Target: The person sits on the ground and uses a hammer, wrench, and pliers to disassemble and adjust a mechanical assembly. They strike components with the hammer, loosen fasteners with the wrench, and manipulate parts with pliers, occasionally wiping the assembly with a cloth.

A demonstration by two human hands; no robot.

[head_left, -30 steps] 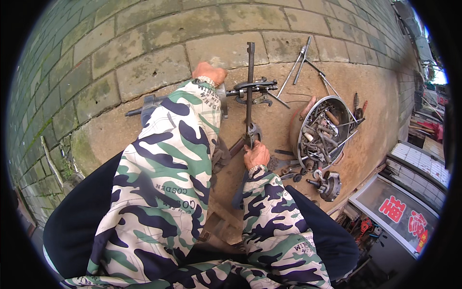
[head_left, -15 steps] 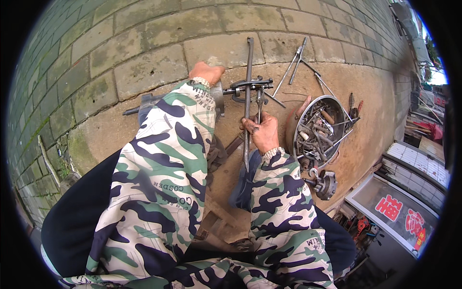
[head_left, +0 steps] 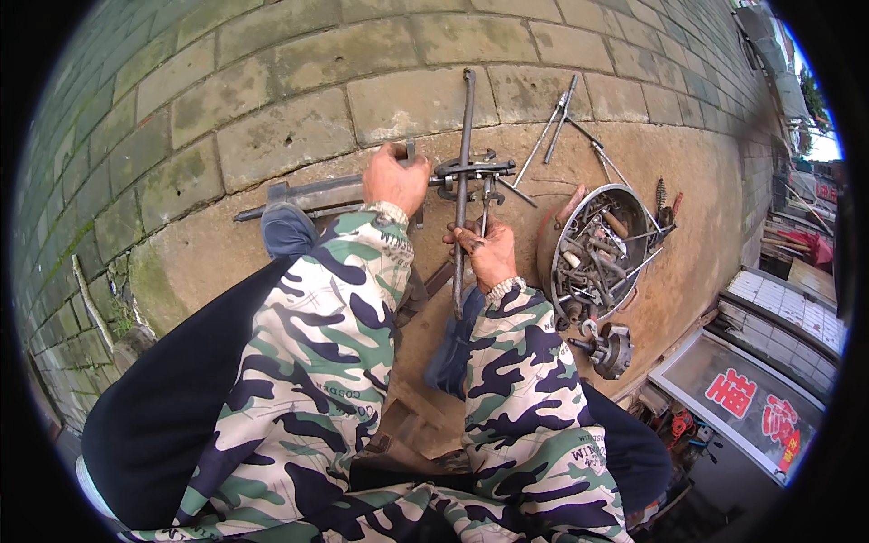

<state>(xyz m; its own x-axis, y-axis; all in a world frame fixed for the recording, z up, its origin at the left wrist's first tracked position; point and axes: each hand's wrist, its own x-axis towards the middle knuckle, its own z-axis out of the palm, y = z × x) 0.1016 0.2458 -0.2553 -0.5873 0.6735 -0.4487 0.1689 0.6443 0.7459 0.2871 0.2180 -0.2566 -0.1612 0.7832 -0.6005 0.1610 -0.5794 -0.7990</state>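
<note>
Two bare hands worked at a dark multi-armed metal assembly [head_left: 472, 170], located at the right end of a long grey metal shaft housing [head_left: 326, 195] on the sandy-brown ground [head_left: 520, 213]. The left hand [head_left: 396, 179] lay over the housing's right end, fingers curled; whether it gripped firmly could not be told. The right hand [head_left: 489, 252] was closed around a slim grey metal tool [head_left: 487, 206] that reached up to the assembly, its fingertips also meeting a long dark metal bar [head_left: 466, 118] laid across the assembly. To the right stood a round metal basin [head_left: 549, 240] of worn metal parts [head_left: 593, 253]; near it lay a silver branched metal wrench [head_left: 566, 115] and a grey drum-shaped metal part [head_left: 617, 351].
</note>
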